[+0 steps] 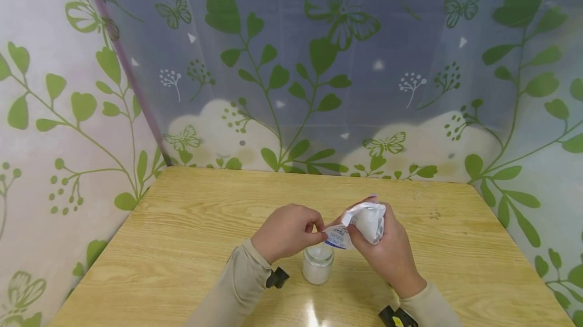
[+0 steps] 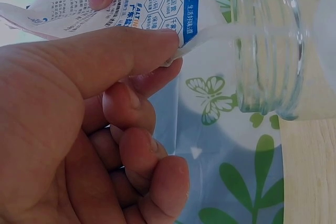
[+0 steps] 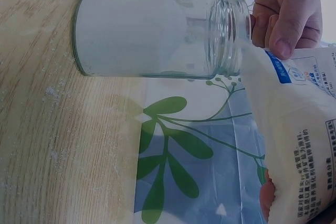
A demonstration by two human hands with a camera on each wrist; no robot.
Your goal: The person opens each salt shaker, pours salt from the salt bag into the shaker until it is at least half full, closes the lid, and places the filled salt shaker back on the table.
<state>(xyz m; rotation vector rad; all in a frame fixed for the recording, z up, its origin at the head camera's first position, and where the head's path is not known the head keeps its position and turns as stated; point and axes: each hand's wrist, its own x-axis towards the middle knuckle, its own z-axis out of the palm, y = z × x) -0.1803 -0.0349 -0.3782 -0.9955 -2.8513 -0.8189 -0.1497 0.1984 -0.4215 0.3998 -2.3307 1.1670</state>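
Observation:
A glass jar (image 1: 318,270) stands upright on the table, filled for much of its height with white granules. Above it, the right hand (image 1: 389,253) grips a white printed bag of salt (image 1: 371,223), tilted with its opening toward the jar. Thumb and forefinger of the left hand (image 1: 291,233) pinch the bag's corner beside the jar mouth; the other fingers are loosely curled. From that corner a white stream runs into the jar's threaded neck (image 2: 268,51) in the left wrist view. The right wrist view shows the bag's printed side (image 3: 299,145) close up, sloping down to the jar's rim.
White grains (image 3: 52,95) are scattered on the wooden table (image 1: 205,200) near the jar's base. Curtains (image 1: 282,64) patterned with leaves and butterflies surround the table at the back and sides. A black strap device (image 1: 398,317) sits at the right wrist, another (image 1: 277,278) at the left.

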